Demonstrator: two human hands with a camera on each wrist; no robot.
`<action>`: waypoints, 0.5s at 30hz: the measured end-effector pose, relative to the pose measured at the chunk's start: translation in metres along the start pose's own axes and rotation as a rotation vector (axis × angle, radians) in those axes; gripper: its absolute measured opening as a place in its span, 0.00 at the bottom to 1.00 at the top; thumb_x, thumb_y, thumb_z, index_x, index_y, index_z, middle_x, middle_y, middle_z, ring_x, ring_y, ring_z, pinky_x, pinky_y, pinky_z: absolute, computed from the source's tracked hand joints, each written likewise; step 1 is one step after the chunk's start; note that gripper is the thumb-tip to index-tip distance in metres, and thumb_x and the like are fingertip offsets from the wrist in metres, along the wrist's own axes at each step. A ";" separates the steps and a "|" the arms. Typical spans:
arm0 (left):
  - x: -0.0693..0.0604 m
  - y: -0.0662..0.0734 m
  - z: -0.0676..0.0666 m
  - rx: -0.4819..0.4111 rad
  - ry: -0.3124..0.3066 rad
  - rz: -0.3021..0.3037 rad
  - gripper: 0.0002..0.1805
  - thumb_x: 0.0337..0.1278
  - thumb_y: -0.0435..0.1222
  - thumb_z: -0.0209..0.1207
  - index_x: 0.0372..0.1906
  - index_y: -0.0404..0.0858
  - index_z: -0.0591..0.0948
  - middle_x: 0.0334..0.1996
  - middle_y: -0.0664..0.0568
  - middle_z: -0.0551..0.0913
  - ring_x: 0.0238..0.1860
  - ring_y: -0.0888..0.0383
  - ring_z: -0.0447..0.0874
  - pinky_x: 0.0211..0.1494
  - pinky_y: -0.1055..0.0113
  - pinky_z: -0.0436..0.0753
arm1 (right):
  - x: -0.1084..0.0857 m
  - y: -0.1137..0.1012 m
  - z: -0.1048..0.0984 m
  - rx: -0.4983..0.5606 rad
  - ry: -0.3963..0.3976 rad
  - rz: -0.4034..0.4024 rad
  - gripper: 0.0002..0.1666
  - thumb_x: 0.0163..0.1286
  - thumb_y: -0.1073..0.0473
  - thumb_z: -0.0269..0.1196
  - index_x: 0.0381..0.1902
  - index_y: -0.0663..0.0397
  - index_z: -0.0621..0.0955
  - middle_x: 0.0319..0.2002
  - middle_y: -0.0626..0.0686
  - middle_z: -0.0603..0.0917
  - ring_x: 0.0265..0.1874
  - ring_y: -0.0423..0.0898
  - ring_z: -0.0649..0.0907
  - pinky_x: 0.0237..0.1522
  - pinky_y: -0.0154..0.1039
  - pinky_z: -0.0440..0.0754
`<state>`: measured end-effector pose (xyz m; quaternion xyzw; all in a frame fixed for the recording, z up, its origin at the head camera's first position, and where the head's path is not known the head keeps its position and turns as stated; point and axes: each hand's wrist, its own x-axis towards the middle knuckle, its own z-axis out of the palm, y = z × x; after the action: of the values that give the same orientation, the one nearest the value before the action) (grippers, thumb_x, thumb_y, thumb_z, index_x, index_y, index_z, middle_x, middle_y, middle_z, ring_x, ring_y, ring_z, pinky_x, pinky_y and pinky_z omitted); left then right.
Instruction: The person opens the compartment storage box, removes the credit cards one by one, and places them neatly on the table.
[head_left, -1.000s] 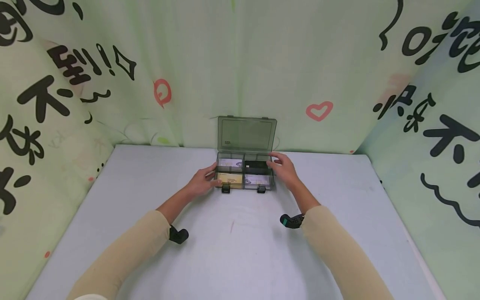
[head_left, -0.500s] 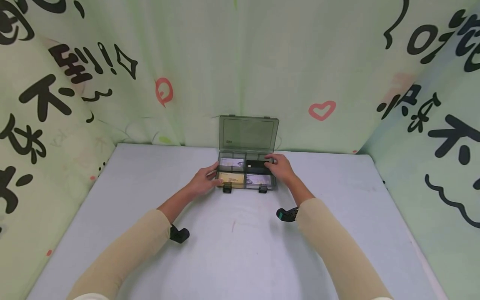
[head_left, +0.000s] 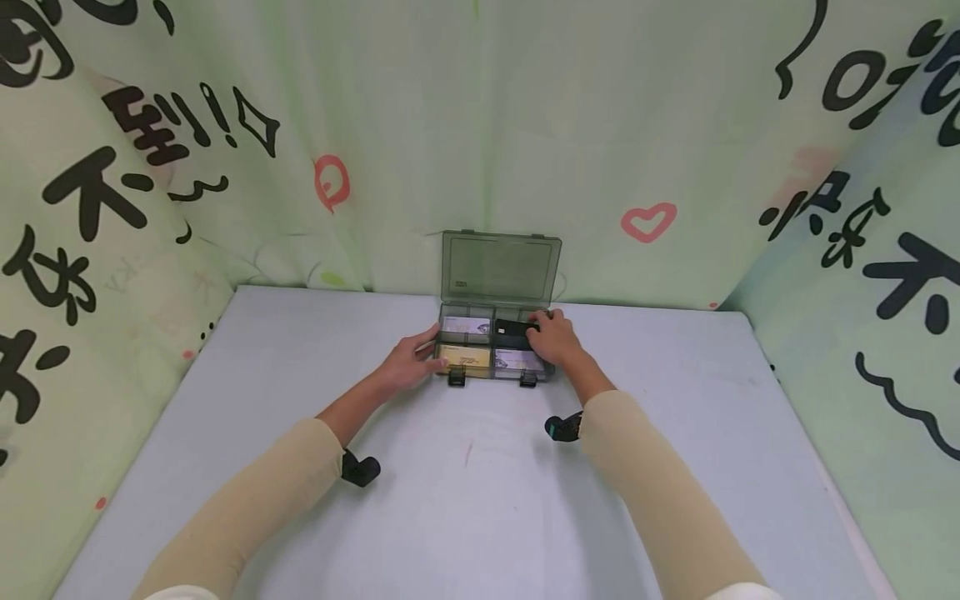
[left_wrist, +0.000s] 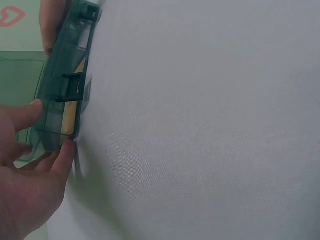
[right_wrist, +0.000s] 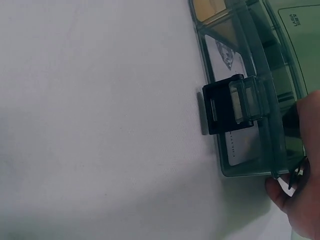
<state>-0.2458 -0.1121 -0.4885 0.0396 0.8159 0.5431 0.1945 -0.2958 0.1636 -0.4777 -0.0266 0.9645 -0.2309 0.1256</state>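
In the head view, a flat black rectangular card (head_left: 512, 328) is pinched, as far as can be judged, by the thumb and curled fingers of the right hand (head_left: 557, 337). Its free end is extended left of that grip, in the rear right compartment of a translucent grey-green plastic box (head_left: 463, 340). The box's left end is loosely held by the left hand (head_left: 408, 360).

In the left wrist view, the box's corner is touched by fingers; were that hold slackened, the box could be dragged by a snagged card.

In the right wrist view, the pinch is partly hidden; if tilted, the card could be jammed against the wall beside it.
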 end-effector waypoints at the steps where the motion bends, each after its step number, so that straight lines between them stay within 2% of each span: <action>1: 0.000 0.000 0.000 -0.002 0.000 0.002 0.41 0.65 0.37 0.59 0.77 0.50 0.51 0.78 0.51 0.48 0.76 0.49 0.55 0.74 0.55 0.62 | 0.000 -0.001 0.000 -0.004 -0.001 0.004 0.26 0.76 0.52 0.41 0.67 0.52 0.66 0.71 0.65 0.53 0.66 0.65 0.61 0.63 0.60 0.68; 9: 0.000 0.001 0.001 0.009 0.012 0.000 0.41 0.65 0.37 0.59 0.77 0.49 0.51 0.78 0.49 0.49 0.75 0.48 0.55 0.74 0.55 0.62 | 0.002 0.001 0.001 0.058 0.013 -0.020 0.23 0.76 0.53 0.44 0.65 0.55 0.67 0.70 0.66 0.55 0.64 0.65 0.63 0.61 0.60 0.68; 15: -0.002 0.003 0.000 0.006 0.011 -0.008 0.41 0.65 0.37 0.59 0.77 0.50 0.51 0.78 0.50 0.49 0.76 0.49 0.55 0.74 0.55 0.61 | 0.002 0.004 -0.002 0.142 0.062 -0.062 0.20 0.74 0.55 0.49 0.60 0.56 0.68 0.64 0.66 0.65 0.59 0.62 0.70 0.59 0.58 0.70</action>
<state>-0.2445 -0.1111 -0.4852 0.0339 0.8188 0.5400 0.1921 -0.2985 0.1676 -0.4779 -0.0404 0.9478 -0.3032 0.0900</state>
